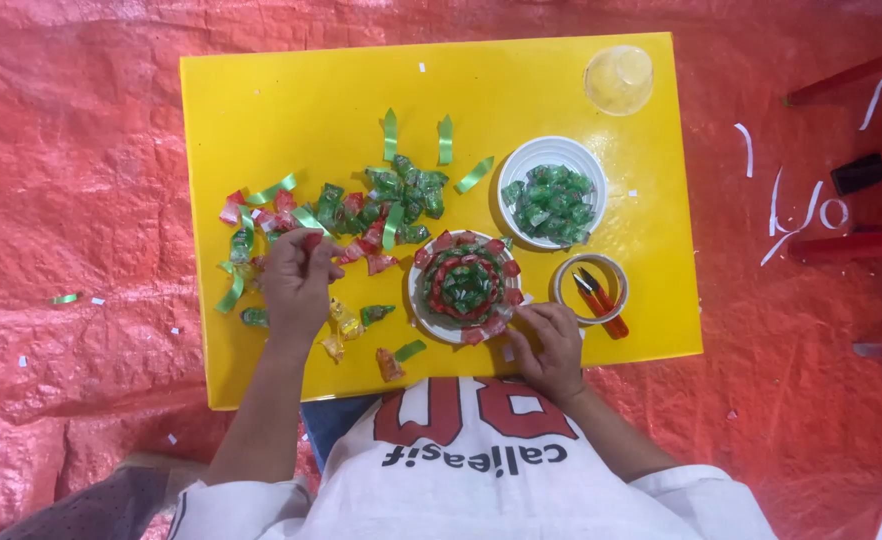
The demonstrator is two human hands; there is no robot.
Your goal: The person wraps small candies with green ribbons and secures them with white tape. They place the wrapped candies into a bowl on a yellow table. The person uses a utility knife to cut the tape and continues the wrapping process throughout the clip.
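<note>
On a yellow table (291, 90), my left hand (294, 282) pinches a red wrapped candy at its fingertips, over a scatter of red and green wrapped candies (386, 205). My right hand (549, 345) rests on the near right edge of a white plate (429, 318), fingers touching red candies on its rim. The plate holds a ring arrangement of red and green candies (466, 283). A white bowl (551, 150) of green wrapped candies stands just beyond it.
Green ribbon strips (446, 140) lie among the loose candies. A tape roll (561, 290) with red snips (601, 300) inside sits at the right. A clear plastic cup (618, 78) stands at the far right corner. Red sheeting (61, 200) covers the floor.
</note>
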